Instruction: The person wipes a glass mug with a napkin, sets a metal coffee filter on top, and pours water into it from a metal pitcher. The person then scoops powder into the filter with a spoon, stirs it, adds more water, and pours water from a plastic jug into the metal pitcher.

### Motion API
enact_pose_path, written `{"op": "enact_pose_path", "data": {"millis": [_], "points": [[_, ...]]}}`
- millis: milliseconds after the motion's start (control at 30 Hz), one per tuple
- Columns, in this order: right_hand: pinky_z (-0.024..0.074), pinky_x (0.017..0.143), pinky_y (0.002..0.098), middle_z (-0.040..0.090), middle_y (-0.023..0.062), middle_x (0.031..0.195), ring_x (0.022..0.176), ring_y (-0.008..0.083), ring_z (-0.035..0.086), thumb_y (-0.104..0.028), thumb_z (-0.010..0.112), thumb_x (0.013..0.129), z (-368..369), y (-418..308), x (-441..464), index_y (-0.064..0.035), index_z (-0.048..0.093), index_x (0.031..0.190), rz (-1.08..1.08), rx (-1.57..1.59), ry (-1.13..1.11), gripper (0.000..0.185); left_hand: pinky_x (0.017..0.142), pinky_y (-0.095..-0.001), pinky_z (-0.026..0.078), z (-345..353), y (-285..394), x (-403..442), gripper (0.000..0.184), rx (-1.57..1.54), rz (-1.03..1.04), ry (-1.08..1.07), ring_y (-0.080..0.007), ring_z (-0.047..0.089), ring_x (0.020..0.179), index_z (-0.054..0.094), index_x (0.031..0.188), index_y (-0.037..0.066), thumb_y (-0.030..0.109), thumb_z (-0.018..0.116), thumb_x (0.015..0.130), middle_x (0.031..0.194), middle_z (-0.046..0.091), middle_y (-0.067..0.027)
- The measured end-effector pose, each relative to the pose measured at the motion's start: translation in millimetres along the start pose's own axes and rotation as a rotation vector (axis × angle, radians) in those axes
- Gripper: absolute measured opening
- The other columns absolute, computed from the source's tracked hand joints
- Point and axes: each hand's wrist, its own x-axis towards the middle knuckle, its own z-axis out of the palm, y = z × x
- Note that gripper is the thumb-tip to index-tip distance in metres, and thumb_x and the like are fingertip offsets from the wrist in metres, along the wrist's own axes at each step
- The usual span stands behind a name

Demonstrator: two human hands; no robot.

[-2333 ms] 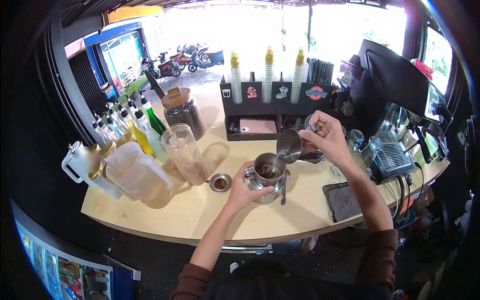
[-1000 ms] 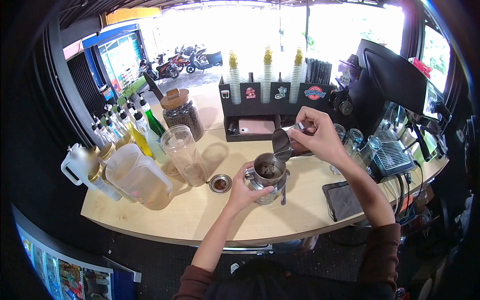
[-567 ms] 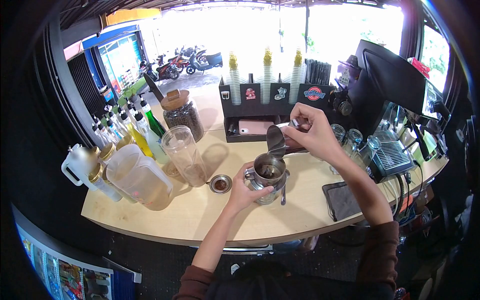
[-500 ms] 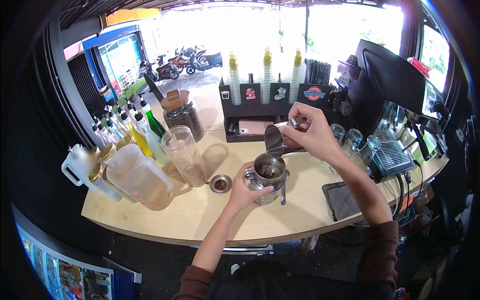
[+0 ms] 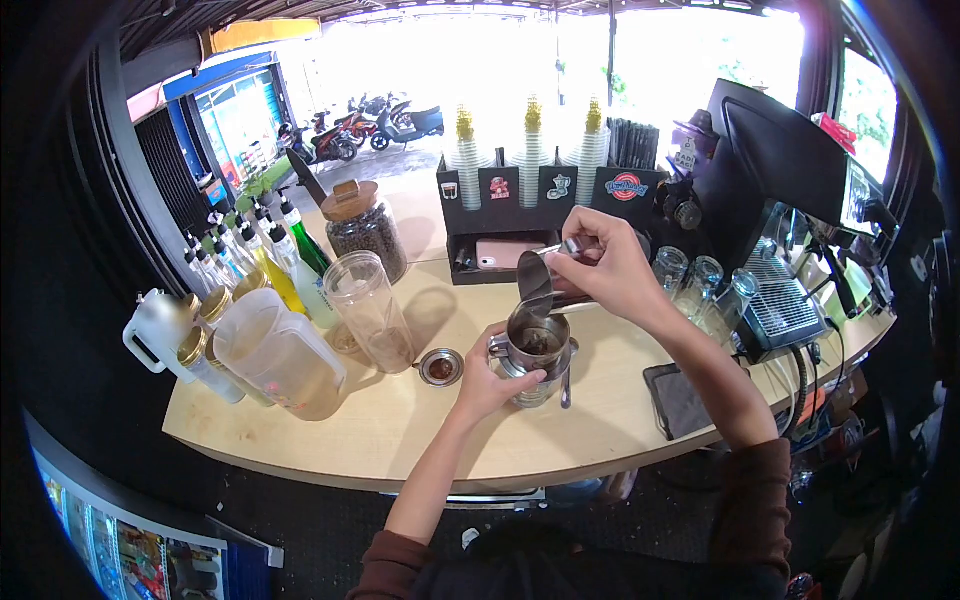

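A metal coffee drip filter (image 5: 512,345) with dark wet contents sits on top of a glass (image 5: 538,398) on the counter. My left hand (image 5: 487,388) is closed around the near left side of the filter, by its handle, with the thumb across its lower rim. Above it, my right hand (image 5: 612,268) grips a shiny steel pitcher (image 5: 534,277), tilted with its lip over the filter's mouth; a thin stream seems to run down from it. A spoon (image 5: 567,388) stands at the glass's right side. Left of my left hand lies a round metal lid (image 5: 440,367) with brown residue.
A clear canister (image 5: 368,310), a plastic jug (image 5: 275,350) and a jar of coffee beans (image 5: 366,235) stand to the left, with syrup bottles (image 5: 285,265) behind. A black cup holder (image 5: 545,195) is at the back. Upturned glasses (image 5: 700,280), a dark mat (image 5: 685,400) and an espresso machine (image 5: 785,300) are right.
My right hand and the pitcher have shifted slightly left, and the pitcher's lip is a little farther left over the filter. My left hand has stayed in place.
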Motion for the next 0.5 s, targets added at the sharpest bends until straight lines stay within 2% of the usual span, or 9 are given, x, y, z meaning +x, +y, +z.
{"op": "enact_pose_path", "data": {"millis": [500], "points": [[0.0319,0.048,0.0241,0.041,0.0012,0.059,0.056,0.0039,0.037,-0.008,0.066,0.074,-17.0,10.2,-7.8,0.0011,0.045,0.073,0.027,-0.053,0.049,0.023,0.093,-0.0340,0.043,0.5,-0.6,-0.6,0.068,-0.009,-0.016,0.010,-0.0185,0.058,0.101,0.053,0.116,0.004,0.020,0.085,0.058,0.105,0.063,-0.0094]]}}
